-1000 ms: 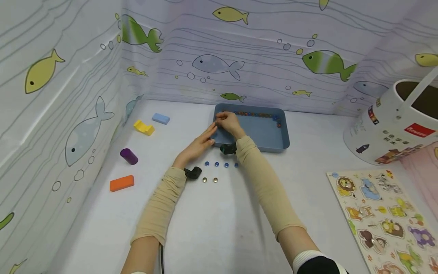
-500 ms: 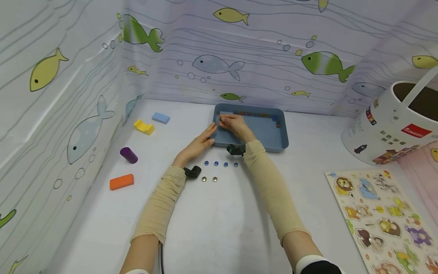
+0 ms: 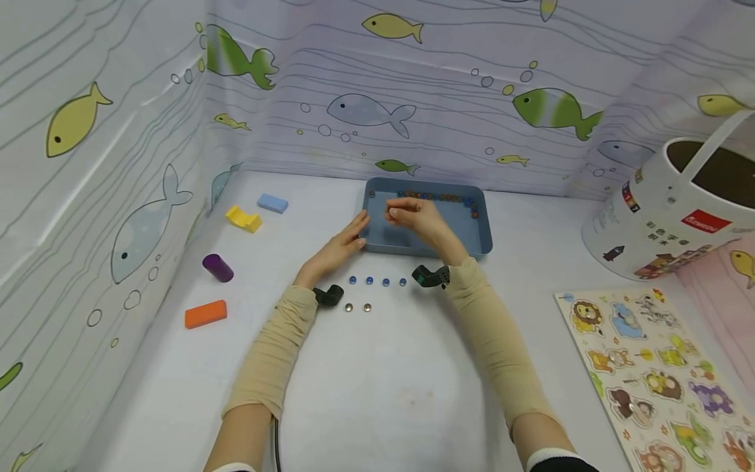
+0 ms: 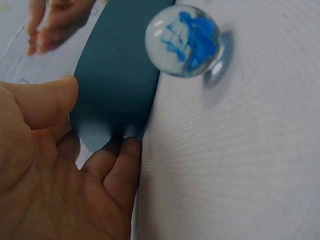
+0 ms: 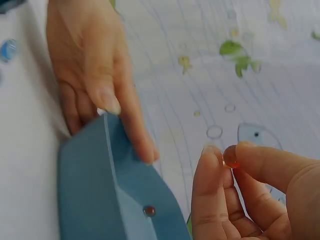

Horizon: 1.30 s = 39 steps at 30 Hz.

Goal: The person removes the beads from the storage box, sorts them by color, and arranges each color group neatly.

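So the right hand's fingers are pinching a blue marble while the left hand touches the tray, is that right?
Not quite: the marble pinched in the right hand is reddish-brown, not blue, as the right wrist view shows. The left hand does touch the tray.

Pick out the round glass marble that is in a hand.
The reddish-brown round glass marble pinched in the right hand; the others lie in the blue-grey rectangular tray or on the white table.

head: high, forward-down, farther | left wrist: close, facing tray [image 4: 117, 65] | right wrist: close, across tray | wrist views share tray
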Motion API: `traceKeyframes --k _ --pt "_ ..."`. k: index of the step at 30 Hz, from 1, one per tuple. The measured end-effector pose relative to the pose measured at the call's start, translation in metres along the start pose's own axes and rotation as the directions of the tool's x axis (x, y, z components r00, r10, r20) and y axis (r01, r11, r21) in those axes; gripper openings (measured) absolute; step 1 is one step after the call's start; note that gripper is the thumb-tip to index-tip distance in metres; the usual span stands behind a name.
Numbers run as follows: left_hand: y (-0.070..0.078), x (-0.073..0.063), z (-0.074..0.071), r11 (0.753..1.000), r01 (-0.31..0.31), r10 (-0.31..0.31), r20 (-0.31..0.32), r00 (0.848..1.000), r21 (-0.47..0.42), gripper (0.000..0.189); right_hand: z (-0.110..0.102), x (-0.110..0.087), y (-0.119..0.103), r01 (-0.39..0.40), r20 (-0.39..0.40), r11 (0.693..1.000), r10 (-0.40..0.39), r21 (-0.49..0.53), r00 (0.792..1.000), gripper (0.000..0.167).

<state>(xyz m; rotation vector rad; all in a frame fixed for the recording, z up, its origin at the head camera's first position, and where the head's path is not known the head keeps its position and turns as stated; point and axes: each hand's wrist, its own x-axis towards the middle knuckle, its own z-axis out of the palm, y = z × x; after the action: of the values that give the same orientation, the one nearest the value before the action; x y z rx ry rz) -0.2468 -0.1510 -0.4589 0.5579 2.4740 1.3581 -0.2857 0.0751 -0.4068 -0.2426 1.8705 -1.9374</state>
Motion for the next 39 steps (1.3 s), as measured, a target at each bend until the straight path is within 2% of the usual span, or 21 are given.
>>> traceKeyframes --k 5,12,20,25,30,33,39 --pt "-0.002 0.001 0.0 1.0 0.008 -0.008 -0.001 1.0 0.012 0.056 0.006 -0.031 0.004 0.028 0.067 0.987 -0.018 -0.158 0.998 0.038" --pt "-0.002 0.001 0.0 1.0 0.019 -0.019 -0.007 1.0 0.006 0.056 0.013 -0.065 0.022 -0.001 0.142 0.974 0.034 -0.226 0.989 0.033" --pt "-0.002 0.001 0.0 1.0 0.002 -0.002 -0.001 1.0 0.001 0.056 0.022 -0.095 0.045 0.011 0.223 0.953 0.06 -0.304 0.973 0.028" --pt "0.001 0.0 0.0 1.0 -0.006 0.006 -0.003 1.0 -0.009 0.056 0.028 -0.107 0.062 0.045 0.26 0.899 0.077 -0.435 0.962 0.022" --pt "0.001 0.0 0.001 1.0 -0.009 0.009 0.009 1.0 -0.026 0.056 0.034 -0.111 0.071 0.118 0.241 0.821 0.025 -0.558 0.97 0.016" --pt "-0.001 0.0 0.001 1.0 -0.013 0.013 0.008 1.0 -0.027 0.056 0.038 -0.112 0.074 0.137 0.222 0.799 -0.004 -0.585 0.975 0.015" --pt "0.033 -0.014 -0.008 0.999 -0.01 0.011 0.033 0.999 -0.046 0.055 0.043 -0.111 0.078 0.163 0.178 0.766 -0.065 -0.622 0.982 0.014"
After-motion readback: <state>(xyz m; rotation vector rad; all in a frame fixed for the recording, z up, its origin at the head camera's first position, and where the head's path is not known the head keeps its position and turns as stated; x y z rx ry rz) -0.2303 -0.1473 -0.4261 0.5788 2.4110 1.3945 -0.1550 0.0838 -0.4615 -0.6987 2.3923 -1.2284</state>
